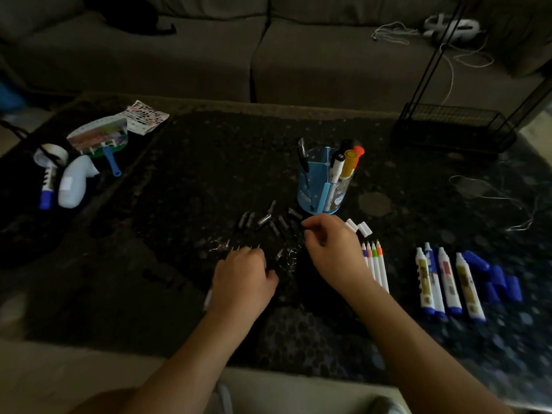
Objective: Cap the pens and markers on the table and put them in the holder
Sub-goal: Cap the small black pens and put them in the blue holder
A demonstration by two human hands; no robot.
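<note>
A blue pen holder (318, 186) stands mid-table with several capped markers in it. Dark pen caps (268, 219) lie scattered in front of it. My left hand (243, 279) rests palm down, fingers curled over dark uncapped pens (222, 246); a pale sliver shows at its left edge, and what it grips is hidden. My right hand (331, 249) hovers by the caps, thumb and forefinger slightly apart, nothing seen between them. To its right lie thin white pens with coloured tips (376, 265), white caps (360, 227), fat white markers (448, 285) and blue caps (497, 279).
A black wire rack (454, 127) stands at the back right, with a thin cord (493, 198) trailing on the table. At the far left are a hand fan (98, 135), a tape roll (52, 155) and a white bottle (73, 180). A sofa (268, 55) runs behind the table.
</note>
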